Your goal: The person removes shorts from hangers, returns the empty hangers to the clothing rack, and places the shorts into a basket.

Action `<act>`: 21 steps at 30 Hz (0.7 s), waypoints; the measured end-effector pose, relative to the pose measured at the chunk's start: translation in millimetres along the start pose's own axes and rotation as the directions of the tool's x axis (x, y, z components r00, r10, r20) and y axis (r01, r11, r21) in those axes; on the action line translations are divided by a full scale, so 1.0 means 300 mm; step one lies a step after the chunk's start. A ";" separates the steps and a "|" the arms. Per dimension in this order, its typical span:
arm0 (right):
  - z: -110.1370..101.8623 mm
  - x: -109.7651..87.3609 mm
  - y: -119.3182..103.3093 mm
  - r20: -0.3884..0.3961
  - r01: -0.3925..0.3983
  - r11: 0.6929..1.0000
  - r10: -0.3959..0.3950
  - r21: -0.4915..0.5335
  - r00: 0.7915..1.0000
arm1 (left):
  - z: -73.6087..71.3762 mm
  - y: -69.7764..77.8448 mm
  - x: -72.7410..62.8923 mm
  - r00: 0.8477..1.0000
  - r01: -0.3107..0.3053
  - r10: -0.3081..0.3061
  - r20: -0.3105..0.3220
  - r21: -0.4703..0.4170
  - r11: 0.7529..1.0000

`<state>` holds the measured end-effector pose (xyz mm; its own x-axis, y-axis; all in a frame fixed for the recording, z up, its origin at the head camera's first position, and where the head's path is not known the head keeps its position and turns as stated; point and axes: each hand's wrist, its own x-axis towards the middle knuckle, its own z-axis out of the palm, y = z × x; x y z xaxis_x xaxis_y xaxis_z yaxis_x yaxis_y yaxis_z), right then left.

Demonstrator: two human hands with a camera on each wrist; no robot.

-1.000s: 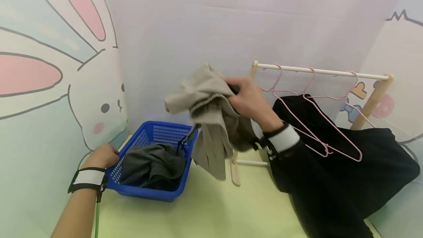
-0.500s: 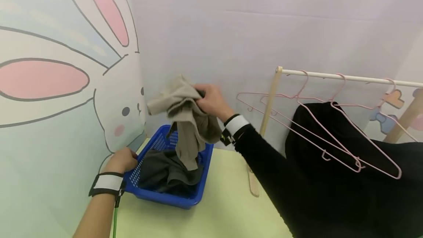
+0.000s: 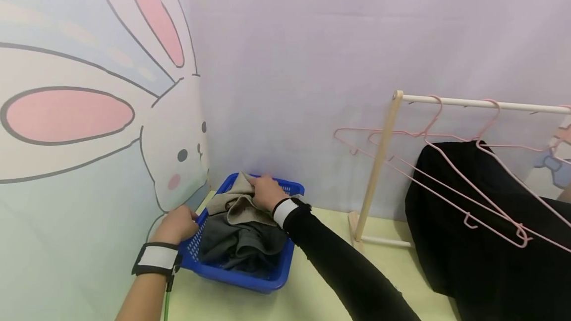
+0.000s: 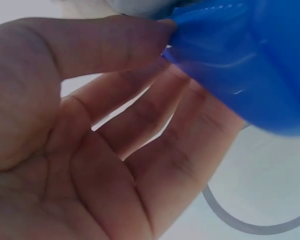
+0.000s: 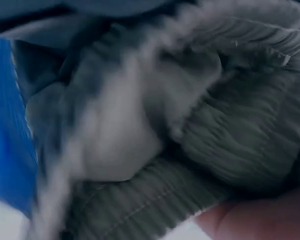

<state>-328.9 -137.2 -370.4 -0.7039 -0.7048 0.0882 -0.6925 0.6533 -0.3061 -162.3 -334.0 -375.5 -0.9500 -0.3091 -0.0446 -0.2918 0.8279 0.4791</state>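
Note:
A blue plastic basket stands on the table at lower centre in the head view. My left hand pinches its left rim; in the left wrist view the thumb and fingertips meet on the blue edge. Inside the basket lies a crumpled dark grey garment. On its far part sits a beige garment, which my right hand holds from above. Gathered elastic of this garment fills the right wrist view, and part of my hand shows below it. My right fingertips are mostly hidden.
To the right, a wooden rack with a white bar carries several pink hangers. Black cloth hangs behind them, down towards the table. A rabbit-printed wall rises close beside my left hand.
My right hand has moved left and down, carrying the beige garment from mid-air into the basket. My left hand keeps its hold on the rim. The head view has turned slightly left.

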 end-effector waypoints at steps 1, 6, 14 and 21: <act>0.013 0.002 -0.005 0.056 -0.019 0.999 0.022 -0.049 0.998 | 0.000 0.001 0.000 1.000 0.005 -0.005 0.001 -0.001 1.000; 0.069 0.025 -0.007 0.285 -0.040 0.984 0.090 -0.176 0.954 | 0.001 0.007 -0.004 0.999 0.032 -0.032 0.007 -0.012 0.999; 0.069 0.032 0.014 0.338 0.022 0.977 0.053 -0.214 0.940 | 0.007 0.036 -0.014 0.999 0.042 -0.042 -0.007 -0.012 0.999; 0.026 0.003 -0.002 0.371 0.005 0.991 0.045 -0.132 0.927 | 0.003 0.016 -0.011 1.000 0.020 -0.020 -0.002 -0.004 1.000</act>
<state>-328.0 -140.3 -377.6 -0.6249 -0.7273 -0.2839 -0.7110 0.6803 -0.1780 -160.6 -328.6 -374.0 -0.9439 -0.3262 -0.0521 -0.3100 0.8200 0.4812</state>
